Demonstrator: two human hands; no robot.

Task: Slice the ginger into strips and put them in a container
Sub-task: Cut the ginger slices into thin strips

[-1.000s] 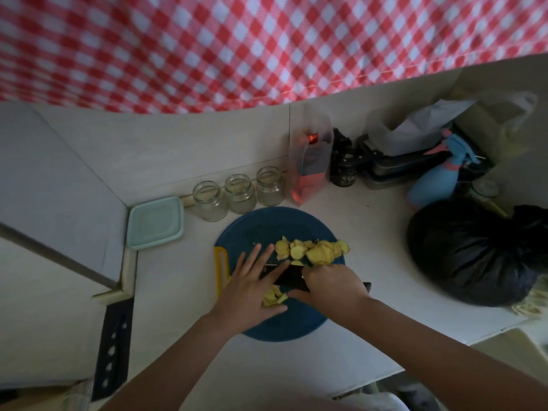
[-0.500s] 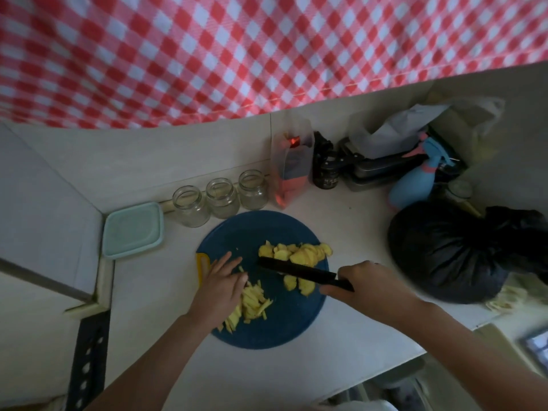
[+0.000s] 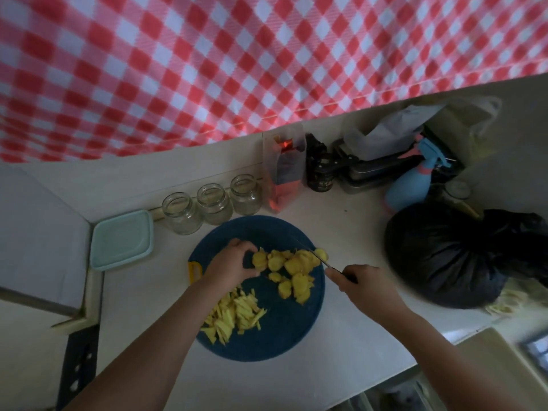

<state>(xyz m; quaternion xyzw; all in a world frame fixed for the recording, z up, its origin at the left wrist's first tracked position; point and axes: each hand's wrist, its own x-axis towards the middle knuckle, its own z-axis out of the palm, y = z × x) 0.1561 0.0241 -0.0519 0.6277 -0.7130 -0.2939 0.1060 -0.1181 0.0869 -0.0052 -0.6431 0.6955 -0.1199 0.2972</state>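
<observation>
A round blue cutting board (image 3: 275, 339) lies on the white counter. Yellow ginger slices (image 3: 296, 268) are heaped on its far right part. Cut ginger strips (image 3: 234, 315) lie in a pile at its near left. My left hand (image 3: 231, 265) reaches over the board with curled fingers pinching a slice at the left end of the heap. My right hand (image 3: 364, 286) grips the dark handle of a knife (image 3: 318, 258), whose blade points up-left into the slices. A pale green lidded container (image 3: 121, 240) sits left of the board.
Three glass jars (image 3: 212, 203) stand behind the board. A red-and-clear carton (image 3: 283, 173), a dark jar (image 3: 318, 173) and a blue spray bottle (image 3: 410, 182) line the back. A black bag (image 3: 450, 256) lies at the right. A checked cloth (image 3: 237, 63) hangs above.
My left hand left the strip pile and moved up to the slices. My right hand swung the knife so its blade now points into the heap from the right.
</observation>
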